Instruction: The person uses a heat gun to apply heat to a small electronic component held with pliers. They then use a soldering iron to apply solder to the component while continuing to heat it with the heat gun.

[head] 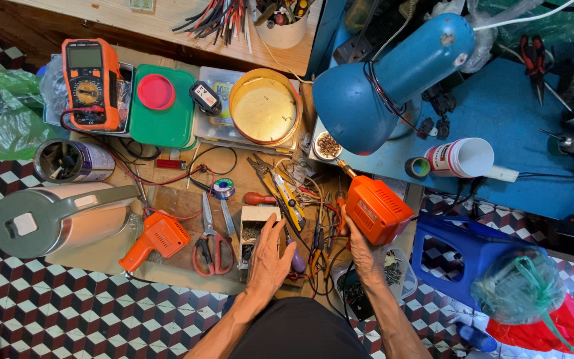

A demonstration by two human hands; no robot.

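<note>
Below, right hand [360, 256] clasping boxy orange plastic soldering gun [375, 209]; left hand [268, 256] spread over cardboard box [255, 229].

An orange soldering gun [376, 209], tip pointing toward the upper left, sits lifted at centre right; a small open cardboard box [255, 229] of parts lies at centre.

Bright, even light, soft shadows, sharp focus, with wide-angle bending at the edges.
</note>
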